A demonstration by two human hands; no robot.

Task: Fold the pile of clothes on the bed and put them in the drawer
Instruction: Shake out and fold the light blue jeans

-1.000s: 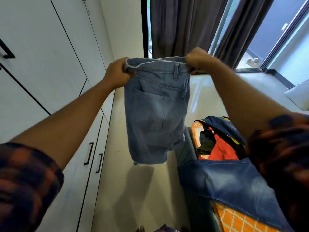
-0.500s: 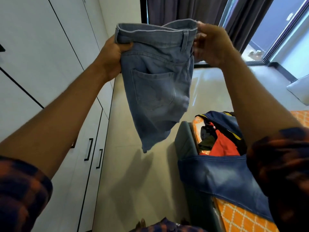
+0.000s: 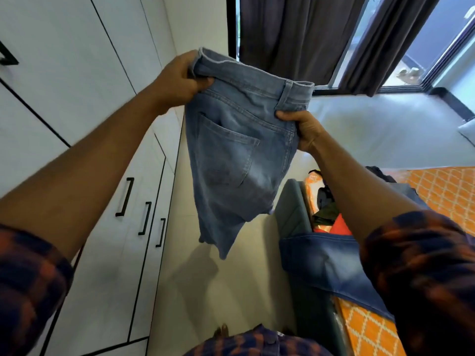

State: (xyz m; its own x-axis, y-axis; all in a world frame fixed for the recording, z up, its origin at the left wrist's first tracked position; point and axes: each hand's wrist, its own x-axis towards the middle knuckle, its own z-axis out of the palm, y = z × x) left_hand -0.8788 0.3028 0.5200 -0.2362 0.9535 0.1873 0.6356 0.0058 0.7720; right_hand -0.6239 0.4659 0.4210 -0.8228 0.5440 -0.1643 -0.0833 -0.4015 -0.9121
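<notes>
A pair of light-blue denim shorts hangs in the air in front of me, folded in half lengthwise, back pocket facing me. My left hand grips the waistband's upper left corner. My right hand grips the waistband's right end, lower than the left, so the shorts hang tilted. On the bed at right lies the pile of clothes, with dark and red pieces, and darker blue jeans drape over the bed's edge.
White wardrobe doors and drawers with black handles line the left side. A strip of pale floor runs between wardrobe and bed. Dark curtains and a window stand at the far end. The bed has an orange patterned sheet.
The shorts have come down from head height. My right hand dropped lower and closer, tilting the waistband; my left hand stayed higher. The view swung slightly right, showing more bed.
</notes>
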